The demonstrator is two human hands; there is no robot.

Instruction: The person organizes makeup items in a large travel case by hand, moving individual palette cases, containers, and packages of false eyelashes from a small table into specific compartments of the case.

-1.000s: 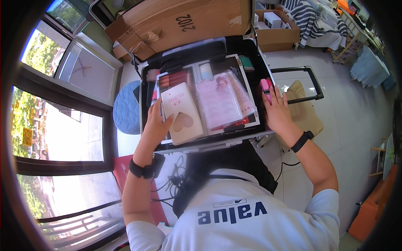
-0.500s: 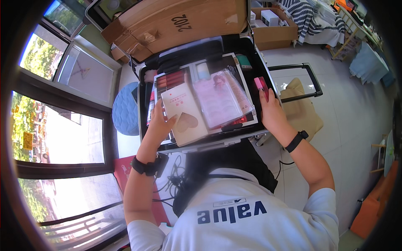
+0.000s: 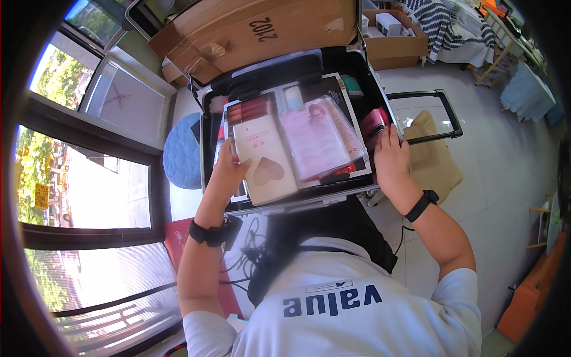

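An open black case [image 3: 291,208] with silver edges lies in front of me. On its left side my left hand [image 3: 231,169] grips the edge of a cream box [image 3: 264,157] with a heart-shaped patch, thumb on top. My right hand [image 3: 392,156] is at the case's right wall, its fingers close together against a glossy pink package [image 3: 375,121]; the thumb is partly hidden. Between the hands lies a clear-wrapped pink pack [image 3: 315,140] on a white-edged palette [image 3: 358,157]. A white-capped bottle [image 3: 293,98] lies beyond it.
A cardboard sheet [image 3: 297,27] stands against the raised lid. A green box [image 3: 352,87] sits in the case's far right corner. The case's pull handle [image 3: 457,116] sticks out to the right over a beige cushion [image 3: 437,169]. A blue round stool [image 3: 181,152] stands left.
My right hand has turned and its fingers have straightened over the pink package, which now lies tilted lower in the case's right side. The left hand stays on the cream box.
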